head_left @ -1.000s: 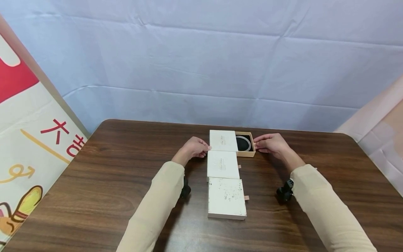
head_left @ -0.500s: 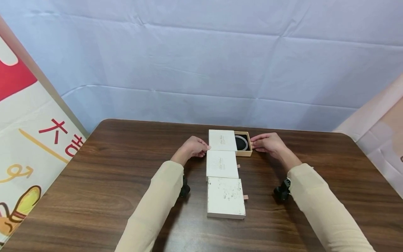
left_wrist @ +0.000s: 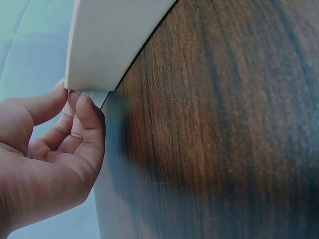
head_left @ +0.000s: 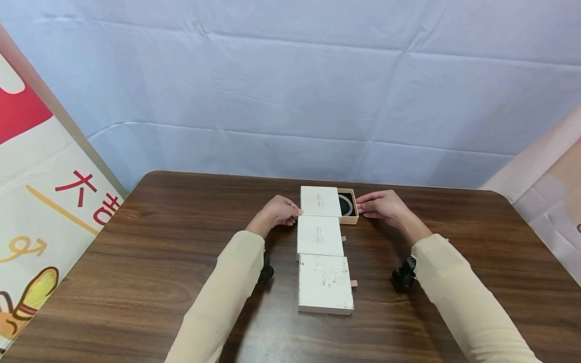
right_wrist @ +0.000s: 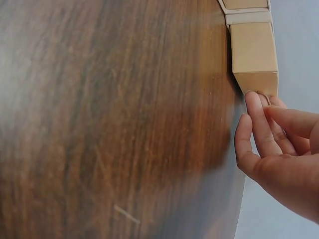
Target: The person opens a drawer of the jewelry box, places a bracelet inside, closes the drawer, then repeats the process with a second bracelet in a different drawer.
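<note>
Farthest in a column of white drawer boxes, the far drawer box [head_left: 320, 201] has its tan drawer [head_left: 348, 220] partly out on the right. Inside the drawer a grey ring [head_left: 347, 204], perhaps a bangle, lies on black lining, its left part covered by the sleeve. My left hand [head_left: 278, 210] holds the box's left end, thumb and curled fingers at its near corner [left_wrist: 70, 82]. At the drawer's end, my right hand [head_left: 383, 206] touches the panel with a fingertip. Its thumb and fingers seem to pinch the ribbon tab [right_wrist: 264, 94], partly hidden by the thumb.
Against the far box sits a middle box [head_left: 320, 236], and nearer still a speckled box [head_left: 325, 282]; each shows a small pink tab [head_left: 354, 283] on its right. They stand on a dark wooden table [head_left: 181, 262]. A pale cloth [head_left: 272, 91] hangs behind the table's far edge.
The tan drawer has slid left, further into the far box, and less of the grey ring shows. My right hand has moved left with it; the left hand stays at the box's end.
</note>
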Tool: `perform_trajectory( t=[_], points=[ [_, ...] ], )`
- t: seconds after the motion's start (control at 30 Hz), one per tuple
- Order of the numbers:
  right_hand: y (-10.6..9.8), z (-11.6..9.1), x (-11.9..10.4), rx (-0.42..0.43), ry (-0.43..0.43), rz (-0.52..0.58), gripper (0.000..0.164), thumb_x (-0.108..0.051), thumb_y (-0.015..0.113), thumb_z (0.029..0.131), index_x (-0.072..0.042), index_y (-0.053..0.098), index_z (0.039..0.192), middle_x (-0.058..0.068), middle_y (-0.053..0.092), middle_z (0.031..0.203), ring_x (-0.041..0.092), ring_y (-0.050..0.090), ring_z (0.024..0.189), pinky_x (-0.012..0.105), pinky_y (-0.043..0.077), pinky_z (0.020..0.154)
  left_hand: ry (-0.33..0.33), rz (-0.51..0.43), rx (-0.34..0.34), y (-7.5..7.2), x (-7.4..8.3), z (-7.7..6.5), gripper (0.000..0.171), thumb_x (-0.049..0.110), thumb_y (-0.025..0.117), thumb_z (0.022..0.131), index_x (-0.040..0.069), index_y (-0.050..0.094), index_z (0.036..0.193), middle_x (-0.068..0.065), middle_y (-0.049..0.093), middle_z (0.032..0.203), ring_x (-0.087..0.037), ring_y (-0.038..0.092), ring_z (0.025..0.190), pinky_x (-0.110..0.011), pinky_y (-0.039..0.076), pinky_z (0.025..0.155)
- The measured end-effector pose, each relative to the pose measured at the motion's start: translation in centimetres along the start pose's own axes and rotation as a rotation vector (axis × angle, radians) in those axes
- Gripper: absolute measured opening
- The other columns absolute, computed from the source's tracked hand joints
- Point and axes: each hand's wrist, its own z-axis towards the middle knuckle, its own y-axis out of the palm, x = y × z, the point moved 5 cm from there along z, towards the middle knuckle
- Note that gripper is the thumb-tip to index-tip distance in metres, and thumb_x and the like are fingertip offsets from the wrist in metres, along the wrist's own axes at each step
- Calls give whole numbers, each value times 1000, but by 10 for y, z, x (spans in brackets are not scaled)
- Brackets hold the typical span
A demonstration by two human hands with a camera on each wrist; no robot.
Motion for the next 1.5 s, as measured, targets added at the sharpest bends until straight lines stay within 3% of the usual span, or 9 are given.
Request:
perform_trajectory(
  t=[0.27,0.6,1.03,1.5],
  points=[
    [2,1,0,-10,20,-28,31,7,47,91,18,47,120,5,66,83,13,64,77,31,52,75,0,3,-2,-1,0,1,9,6,61,88,-3,61,86,-7,54,78,-17,51,64,-25,47,59],
    [6,0,-3,-60,18,-40,37,14,32,88,17,43,124,13,64,95,16,63,84,32,51,78,10,6,3,0,0,1,9,5,60,88,-4,62,86,-8,53,76,-17,51,62,-24,47,58],
    [11,1,-1,-89,7,-26,36,14,32,90,16,42,125,13,62,96,21,62,89,35,50,80,2,4,9,1,-1,0,9,6,61,88,-3,62,85,-7,53,75,-17,50,62,-27,49,62],
    [22,1,-3,-104,-11,-40,36,12,33,92,14,43,126,21,58,107,27,60,97,38,49,82,5,6,15,0,0,0,10,6,62,87,-3,62,85,-7,54,75,-16,51,62,-28,49,64]
  ],
)
